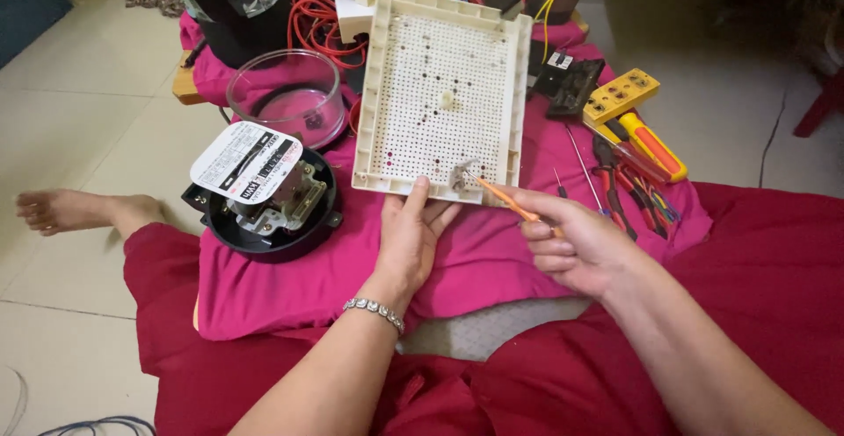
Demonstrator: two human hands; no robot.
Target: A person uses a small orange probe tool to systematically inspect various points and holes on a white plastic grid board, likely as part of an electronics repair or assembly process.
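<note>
The right hand hides the orange tool's handle; the blender is cut off at the top edge.

Cream perforated board tilted up on pink cloth — slim orange screwdriver at its lower edge.
</note>
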